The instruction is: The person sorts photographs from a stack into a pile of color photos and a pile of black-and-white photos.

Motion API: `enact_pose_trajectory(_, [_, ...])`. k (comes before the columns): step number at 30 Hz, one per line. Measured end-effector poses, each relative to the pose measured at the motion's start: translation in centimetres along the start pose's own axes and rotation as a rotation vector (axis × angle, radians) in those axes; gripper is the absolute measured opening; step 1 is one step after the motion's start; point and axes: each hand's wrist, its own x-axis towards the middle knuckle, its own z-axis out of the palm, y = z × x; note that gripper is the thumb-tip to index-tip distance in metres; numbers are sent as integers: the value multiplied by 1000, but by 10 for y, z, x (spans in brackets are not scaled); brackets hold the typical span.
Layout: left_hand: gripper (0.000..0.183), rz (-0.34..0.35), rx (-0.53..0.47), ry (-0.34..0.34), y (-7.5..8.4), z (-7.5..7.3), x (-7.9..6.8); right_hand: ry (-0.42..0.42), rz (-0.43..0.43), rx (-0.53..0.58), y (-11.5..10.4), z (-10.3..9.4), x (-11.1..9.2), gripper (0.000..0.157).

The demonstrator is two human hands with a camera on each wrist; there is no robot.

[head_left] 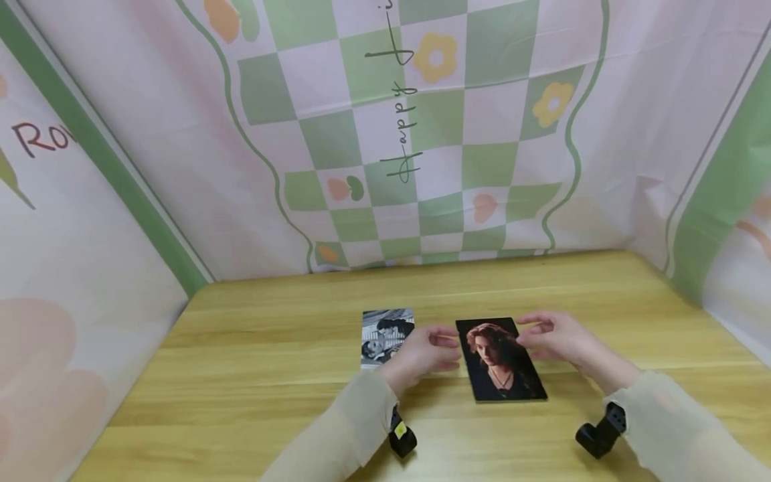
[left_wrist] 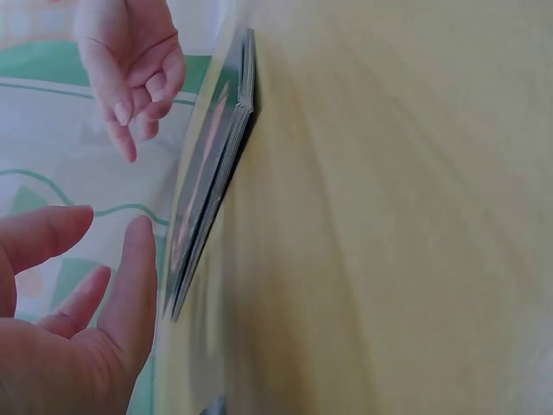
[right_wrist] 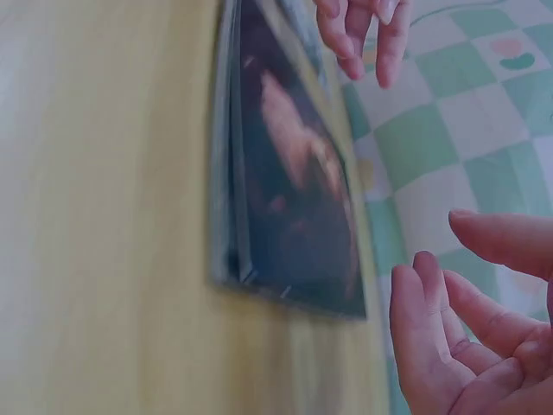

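A small stack of photo cards (head_left: pixel 504 367) lies on the table, its top one a dark portrait of a person. Several layered edges show along the side of the stack (left_wrist: pixel 226 164) in the left wrist view. My left hand (head_left: pixel 424 353) hovers at the stack's left edge, fingers loosely bent and apart from it. At the upper right edge is my right hand (head_left: pixel 560 340), thumb and fingers spread with nothing between them. In the right wrist view, the right hand (right_wrist: pixel 484 346) is beside the top card (right_wrist: pixel 294 199). A black-and-white photo card (head_left: pixel 385 328) lies further left, partly hidden by my left hand.
Everything lies on a wooden table (head_left: pixel 271 375). Behind it hangs a green-and-white checked cloth (head_left: pixel 440 167), with more printed cloth (head_left: pixel 108 254) along the left side. A small black camera sits on each wrist.
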Motion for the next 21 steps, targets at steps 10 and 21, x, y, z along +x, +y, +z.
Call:
enact_pose_trajectory(10, [39,-26,-20,25,-9,8,2,-23,65,54,24,-9,2,60])
enact_pose_trajectory(21, [38,-8,-22,33,-12,12,2,-31,91,42,27,-9,5,59])
